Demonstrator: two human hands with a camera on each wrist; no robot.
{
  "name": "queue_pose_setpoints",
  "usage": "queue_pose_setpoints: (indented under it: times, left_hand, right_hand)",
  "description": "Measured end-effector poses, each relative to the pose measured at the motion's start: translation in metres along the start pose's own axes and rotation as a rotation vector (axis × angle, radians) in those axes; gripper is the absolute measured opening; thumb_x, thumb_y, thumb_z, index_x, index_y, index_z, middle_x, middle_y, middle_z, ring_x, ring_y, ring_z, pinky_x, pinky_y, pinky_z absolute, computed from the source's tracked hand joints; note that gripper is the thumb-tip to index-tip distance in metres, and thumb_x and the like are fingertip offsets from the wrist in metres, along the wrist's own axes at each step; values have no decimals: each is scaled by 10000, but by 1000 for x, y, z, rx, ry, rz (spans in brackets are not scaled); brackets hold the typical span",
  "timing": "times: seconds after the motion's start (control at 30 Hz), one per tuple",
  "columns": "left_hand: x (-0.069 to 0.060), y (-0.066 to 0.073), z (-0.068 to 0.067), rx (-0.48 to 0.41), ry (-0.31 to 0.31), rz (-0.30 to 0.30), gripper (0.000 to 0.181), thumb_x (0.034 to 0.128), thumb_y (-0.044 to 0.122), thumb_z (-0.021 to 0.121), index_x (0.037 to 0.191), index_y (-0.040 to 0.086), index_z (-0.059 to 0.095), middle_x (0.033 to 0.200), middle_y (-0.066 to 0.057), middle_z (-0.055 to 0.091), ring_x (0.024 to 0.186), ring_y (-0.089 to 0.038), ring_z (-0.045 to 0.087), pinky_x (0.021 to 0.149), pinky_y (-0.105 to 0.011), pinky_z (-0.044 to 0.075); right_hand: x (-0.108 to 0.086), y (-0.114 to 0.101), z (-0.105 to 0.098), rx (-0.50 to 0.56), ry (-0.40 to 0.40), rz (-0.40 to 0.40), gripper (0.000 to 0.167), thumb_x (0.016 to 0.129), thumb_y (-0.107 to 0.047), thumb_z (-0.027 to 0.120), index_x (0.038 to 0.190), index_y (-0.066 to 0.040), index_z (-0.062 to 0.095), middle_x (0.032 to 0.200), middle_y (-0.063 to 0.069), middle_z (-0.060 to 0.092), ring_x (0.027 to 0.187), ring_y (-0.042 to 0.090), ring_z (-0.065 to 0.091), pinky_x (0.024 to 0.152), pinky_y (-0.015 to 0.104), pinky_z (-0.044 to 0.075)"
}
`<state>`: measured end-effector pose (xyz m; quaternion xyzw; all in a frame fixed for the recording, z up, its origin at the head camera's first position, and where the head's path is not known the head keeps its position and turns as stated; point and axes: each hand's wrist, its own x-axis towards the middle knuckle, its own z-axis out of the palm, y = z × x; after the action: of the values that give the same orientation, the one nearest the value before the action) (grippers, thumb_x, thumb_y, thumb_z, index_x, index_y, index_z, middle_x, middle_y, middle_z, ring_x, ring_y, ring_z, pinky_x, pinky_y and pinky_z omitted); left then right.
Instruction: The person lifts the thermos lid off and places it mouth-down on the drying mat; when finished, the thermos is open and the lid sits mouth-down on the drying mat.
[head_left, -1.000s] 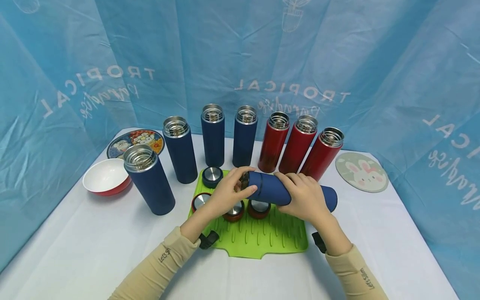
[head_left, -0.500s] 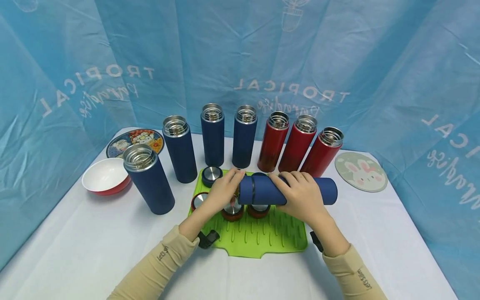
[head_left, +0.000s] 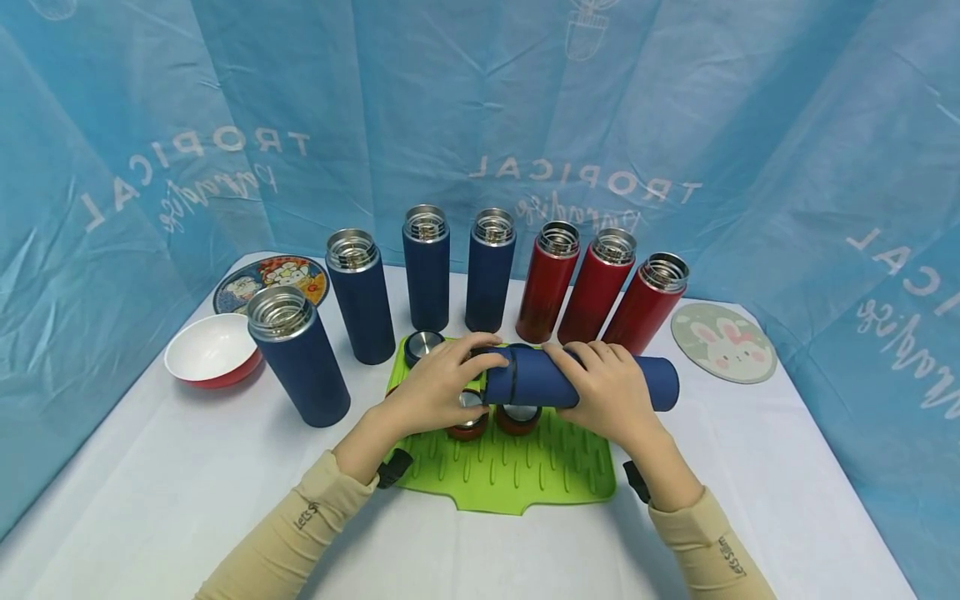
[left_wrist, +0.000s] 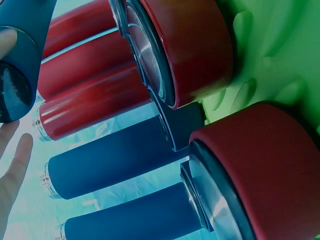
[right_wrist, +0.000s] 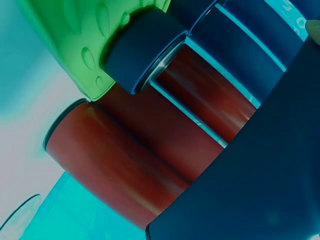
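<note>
A blue thermos bottle (head_left: pixel 551 379) lies sideways above the green ridged mat (head_left: pixel 517 483), its blue lid (head_left: pixel 498 383) fitted on the left end. My right hand (head_left: pixel 611 387) grips the bottle's body, which also fills the right wrist view (right_wrist: pixel 250 185). Around the lid, my left hand (head_left: pixel 431 387) has its fingers loosely spread; one finger touches the lid's side, while other fingers (left_wrist: pixel 15 165) stand apart from it in the left wrist view. Red lids with steel tops (head_left: pixel 517 421) sit on the mat below, and a blue lid (head_left: pixel 423 343) at its back left.
Behind the mat stand several uncapped blue bottles (head_left: pixel 426 283) and red bottles (head_left: pixel 550 287). Another blue bottle (head_left: pixel 300 367) stands at left near a red-and-white bowl (head_left: pixel 213 350). A patterned round mat (head_left: pixel 273 283) lies back left, a rabbit mat (head_left: pixel 723 343) right.
The left hand turned round the lid, then came back with its fingers spread wider. The bottle tilted to nearly level; the right hand keeps its grip.
</note>
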<state>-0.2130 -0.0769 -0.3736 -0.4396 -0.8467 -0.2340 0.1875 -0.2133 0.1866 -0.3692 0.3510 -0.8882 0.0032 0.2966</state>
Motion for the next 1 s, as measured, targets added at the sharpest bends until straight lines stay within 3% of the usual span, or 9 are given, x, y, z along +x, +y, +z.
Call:
queue_pose_setpoints:
  times: [0.1,0.2,0.43,0.7,0.9,1.0]
  left_hand:
    - [1,0,0,2,2,0,594,680,159,806,1186,151,496,1286,-108,454,1135,-257,505,913,-435,431]
    - [1,0,0,-61,-15,-39,575,688,149,793,1186,139,505,1284,-100,461,1120,-258,515,904,-409,446]
    - [1,2,-1,-245,-72,-221,650,749,262,735,1312,155,428,1265,-42,479,1057,-246,550,840,-372,481]
    - [3,5,-4,-278,-143,-427,634,853,375,621,1391,187,344,1136,-45,588,1041,-220,566,838,-414,465]
    - [5,4,-3,-341,-157,-491,567,925,397,513,1406,178,308,956,-6,627,862,-144,598,737,-334,473]
    - [5,3,-3,-352,-166,-505,580,942,536,377,1408,194,324,868,-29,637,736,-123,583,661,-303,456]
  right_hand:
    - [0,0,0,5,5,-2,862,490,-376,870,1256,-170,533,1053,108,632,919,302,595,824,451,476]
    - [-1,1,1,5,16,-10,862,489,-376,870,1254,-168,532,1049,109,632,913,300,595,819,451,476]
    - [-2,2,2,3,55,-20,875,473,-389,873,1249,-166,536,1045,109,635,906,302,596,820,455,472]
    - [0,2,2,1,71,-25,881,469,-402,879,1247,-167,540,1051,112,633,913,306,596,825,458,472]
    - [0,1,4,-3,87,-40,863,467,-400,881,1230,-161,556,1033,115,636,897,304,599,817,457,476]
    - [1,1,4,-1,89,-44,859,470,-399,877,1230,-164,557,1033,112,637,899,302,599,820,456,474]
